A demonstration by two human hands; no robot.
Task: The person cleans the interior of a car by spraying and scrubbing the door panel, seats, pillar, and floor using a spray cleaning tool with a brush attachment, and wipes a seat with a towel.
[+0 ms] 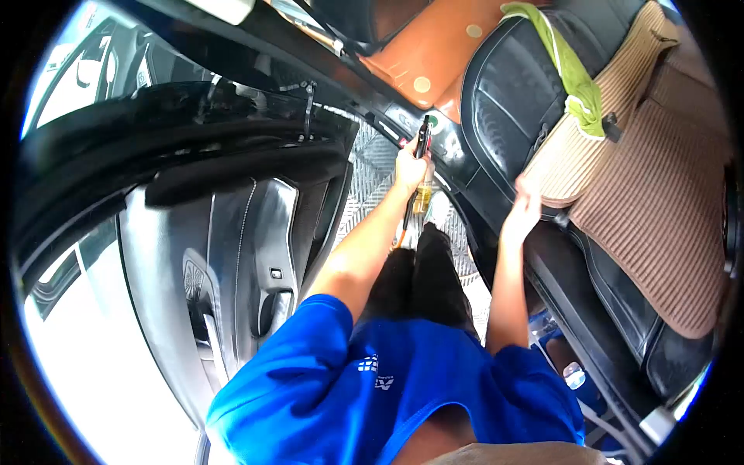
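My left hand (411,168) is closed around a black spray gun (423,138), its nozzle pointing up towards the car's door opening. Below the grip hangs a bottle of yellow liquid (422,198), and a hose (404,226) runs down from the gun. My right hand (524,213) is at the edge of the seat, beside the beige ribbed seat cover (570,167). Its fingers are stretched out and hold nothing that I can see; whether they touch the cover I cannot tell. A green cloth (583,105) lies over the black leather seat (511,93).
To the left stands the open car door (232,256) with its black and grey panel. An orange floor lining (426,66) covers the footwell. Brown ribbed covering (651,217) drapes the seat on the right. Patterned flooring (372,167) shows around my legs, beside the sill (562,298).
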